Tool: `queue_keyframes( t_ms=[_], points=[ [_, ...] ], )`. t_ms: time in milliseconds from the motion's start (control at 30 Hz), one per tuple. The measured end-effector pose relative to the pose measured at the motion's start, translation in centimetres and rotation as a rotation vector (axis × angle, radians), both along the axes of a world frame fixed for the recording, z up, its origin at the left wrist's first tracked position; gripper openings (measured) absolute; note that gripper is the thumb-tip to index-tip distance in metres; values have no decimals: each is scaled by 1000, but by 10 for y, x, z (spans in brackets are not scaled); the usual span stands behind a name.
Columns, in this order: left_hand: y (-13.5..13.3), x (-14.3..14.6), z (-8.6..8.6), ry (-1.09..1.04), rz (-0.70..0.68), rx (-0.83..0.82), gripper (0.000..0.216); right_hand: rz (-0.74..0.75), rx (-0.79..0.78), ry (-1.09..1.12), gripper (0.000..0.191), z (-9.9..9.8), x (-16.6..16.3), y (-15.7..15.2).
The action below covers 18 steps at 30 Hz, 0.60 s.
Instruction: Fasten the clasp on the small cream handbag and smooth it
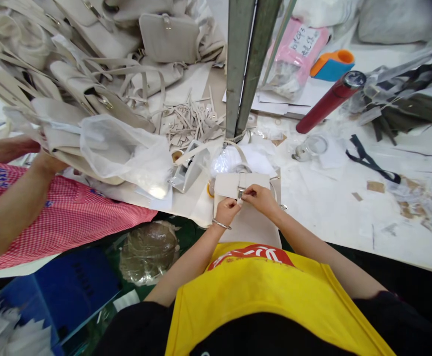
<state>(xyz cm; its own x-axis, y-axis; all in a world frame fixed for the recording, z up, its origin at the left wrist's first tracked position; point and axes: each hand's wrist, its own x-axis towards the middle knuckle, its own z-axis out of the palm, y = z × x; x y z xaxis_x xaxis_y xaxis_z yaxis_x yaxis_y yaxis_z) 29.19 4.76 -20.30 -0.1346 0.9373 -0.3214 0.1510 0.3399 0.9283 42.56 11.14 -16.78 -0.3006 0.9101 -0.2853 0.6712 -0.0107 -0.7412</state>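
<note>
One pale bag (255,226) lies under the right hand (260,199), which pinches its metal clasp (240,193); just beside, the left hand (227,210) curls, its grip unclear.

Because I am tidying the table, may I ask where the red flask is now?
In the head view, the red flask is on the table at upper right, beyond the right hand and next to the orange-and-blue item.

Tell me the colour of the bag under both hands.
The bag is pale beige; head view.
</note>
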Motion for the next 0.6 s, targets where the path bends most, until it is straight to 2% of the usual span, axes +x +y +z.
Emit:
queue_keyframes(
  t_ms=[100, 200, 300, 467, 600],
  points=[
    [-2, 2, -2, 90, -17, 28, 22, -26, -206, -17, 17, 4, -4, 7],
    [-4, 3, -4, 141, -34, 48, 21, -33, -342, 1, 17, 5, -7, 10],
    [-5, 3, -8, 151, -48, 62, 21, -7, -419, -34, 17, 7, -10, 17],
    [-6, 2, -12, 129, -47, 55, 21, 122, -567, -129, 20, 15, -20, 34],
    [-6, 2, -13, 95, -27, 36, 21, 135, -622, -119, 22, 17, -23, 40]
  ],
)
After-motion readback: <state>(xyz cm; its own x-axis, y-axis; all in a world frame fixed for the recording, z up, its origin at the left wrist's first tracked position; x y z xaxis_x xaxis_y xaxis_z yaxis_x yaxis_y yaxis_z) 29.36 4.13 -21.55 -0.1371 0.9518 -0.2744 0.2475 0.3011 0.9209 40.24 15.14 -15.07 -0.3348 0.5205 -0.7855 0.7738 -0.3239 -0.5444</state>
